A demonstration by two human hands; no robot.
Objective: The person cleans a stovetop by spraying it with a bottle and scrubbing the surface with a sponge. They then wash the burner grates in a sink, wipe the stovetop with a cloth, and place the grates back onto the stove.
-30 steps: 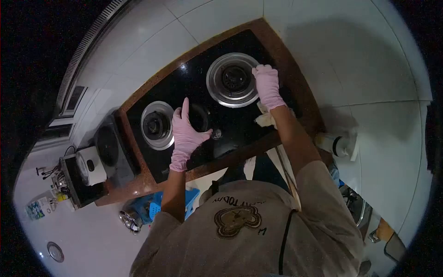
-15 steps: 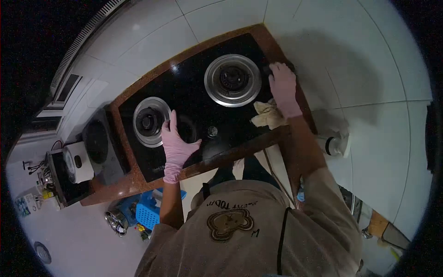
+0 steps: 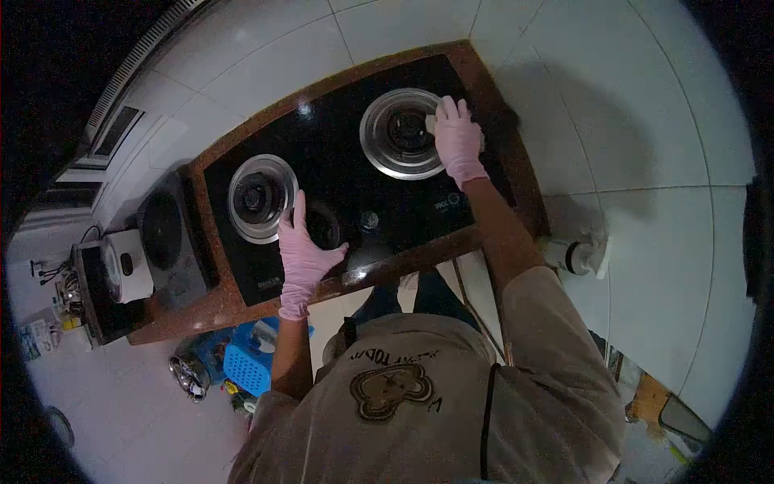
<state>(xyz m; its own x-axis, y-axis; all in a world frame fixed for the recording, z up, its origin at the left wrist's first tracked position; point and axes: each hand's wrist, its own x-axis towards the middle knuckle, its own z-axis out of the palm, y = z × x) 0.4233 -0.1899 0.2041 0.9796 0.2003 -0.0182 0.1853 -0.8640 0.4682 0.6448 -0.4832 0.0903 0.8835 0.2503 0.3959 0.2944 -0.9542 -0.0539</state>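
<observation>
Two burners with round metal rims sit in a black glass cooktop [image 3: 339, 145]. My right hand [image 3: 458, 143], in a pink glove, is at the right edge of the right burner [image 3: 395, 165]. A pale cloth [image 3: 431, 123] shows at its fingers, pressed under the hand. My left hand [image 3: 302, 254], also in a pink glove, rests on the cooktop beside the left burner [image 3: 252, 196], with thumb and fingers spread apart and nothing in it. Its fingertips are close to the burner's right rim. A round knob [image 3: 369, 221] lies between the hands.
A brown stone counter edge [image 3: 387, 257] frames the cooktop. At the left are a dark appliance [image 3: 173, 242] and a white appliance [image 3: 133, 266]. Below them is a blue basket [image 3: 246, 369]. A white-tiled wall [image 3: 419, 28] stands behind.
My right hand has moved left from the cooktop's right side onto the right burner's edge. The cloth has left the front right corner and is now under that hand. My left hand keeps its place.
</observation>
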